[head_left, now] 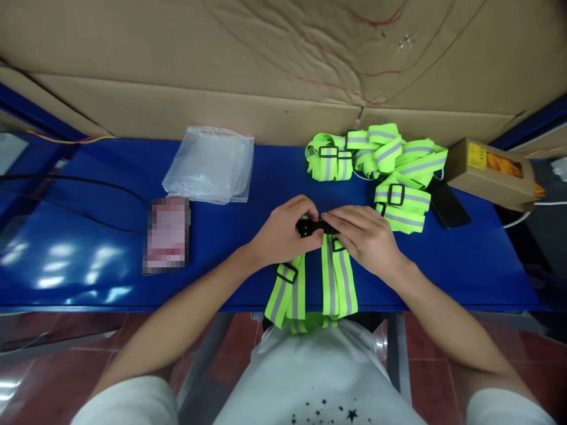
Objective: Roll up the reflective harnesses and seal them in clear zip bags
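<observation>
Where the two bare hands meet, a black buckle [315, 227] sits between them above the blue table [217, 236], with its long axis running crosswise from one hand to the other. Take this buckle as the landmark for all positions below.

The left hand [283, 233] is at its left end, thumb on the near side and fingers curled around the far side, pinching it. The right hand [370, 239] is at its right end; the fingers press together over that end, and how the thumb bears on it cannot be told. Neither hand is clearly nearer: each touches the buckle, and the line between the grips coincides with its long axis. Whether its parts are engaged or separate cannot be determined, as the fingers cover both ends.

On the near side of the buckle, the yellow-green reflective strap [341, 283] hangs in two lengths toward the body and passes over the table edge, roughly square to the buckle's axis. Beyond and to the right lie coiled straps [401, 150]; beyond and to the left, clear plastic bags [210, 168].
</observation>
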Action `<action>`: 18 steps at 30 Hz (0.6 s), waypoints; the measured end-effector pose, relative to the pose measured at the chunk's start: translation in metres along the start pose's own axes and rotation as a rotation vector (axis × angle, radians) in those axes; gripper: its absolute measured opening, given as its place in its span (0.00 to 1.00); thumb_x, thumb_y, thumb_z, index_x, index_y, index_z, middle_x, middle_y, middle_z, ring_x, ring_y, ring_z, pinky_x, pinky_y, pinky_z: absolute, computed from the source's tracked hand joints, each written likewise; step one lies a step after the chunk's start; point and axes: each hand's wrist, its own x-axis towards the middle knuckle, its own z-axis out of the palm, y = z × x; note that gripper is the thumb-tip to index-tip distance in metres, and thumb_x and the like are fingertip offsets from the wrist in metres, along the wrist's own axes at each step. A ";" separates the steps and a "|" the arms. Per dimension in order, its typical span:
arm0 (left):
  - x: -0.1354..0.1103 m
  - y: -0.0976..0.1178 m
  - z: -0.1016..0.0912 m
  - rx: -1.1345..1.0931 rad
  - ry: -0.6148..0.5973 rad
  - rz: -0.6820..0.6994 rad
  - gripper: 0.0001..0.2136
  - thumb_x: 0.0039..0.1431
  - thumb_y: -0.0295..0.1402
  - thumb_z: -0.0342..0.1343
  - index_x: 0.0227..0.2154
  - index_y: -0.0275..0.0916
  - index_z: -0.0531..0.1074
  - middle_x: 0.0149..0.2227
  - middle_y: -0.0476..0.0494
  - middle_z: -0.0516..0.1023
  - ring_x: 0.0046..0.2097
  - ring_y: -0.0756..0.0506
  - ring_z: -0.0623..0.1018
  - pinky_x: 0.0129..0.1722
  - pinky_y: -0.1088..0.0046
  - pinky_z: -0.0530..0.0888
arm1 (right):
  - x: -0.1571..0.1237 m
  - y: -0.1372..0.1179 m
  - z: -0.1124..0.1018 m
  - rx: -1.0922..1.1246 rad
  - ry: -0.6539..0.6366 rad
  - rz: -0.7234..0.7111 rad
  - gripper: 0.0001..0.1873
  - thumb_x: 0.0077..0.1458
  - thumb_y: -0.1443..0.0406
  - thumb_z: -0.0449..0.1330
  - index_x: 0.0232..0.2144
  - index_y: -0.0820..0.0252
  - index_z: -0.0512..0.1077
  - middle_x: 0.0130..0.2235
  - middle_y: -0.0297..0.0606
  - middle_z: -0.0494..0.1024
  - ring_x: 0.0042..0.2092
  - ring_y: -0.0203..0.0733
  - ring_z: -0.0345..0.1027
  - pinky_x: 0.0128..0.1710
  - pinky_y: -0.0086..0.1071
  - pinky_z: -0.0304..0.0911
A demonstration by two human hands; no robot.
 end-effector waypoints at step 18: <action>-0.095 -0.011 -0.076 -0.038 0.453 -0.416 0.16 0.71 0.48 0.55 0.56 0.55 0.79 0.56 0.52 0.82 0.58 0.38 0.78 0.64 0.55 0.70 | -0.095 0.052 -0.115 0.808 0.719 1.432 0.11 0.46 0.54 0.70 0.30 0.50 0.86 0.44 0.56 0.84 0.40 0.67 0.81 0.35 0.61 0.69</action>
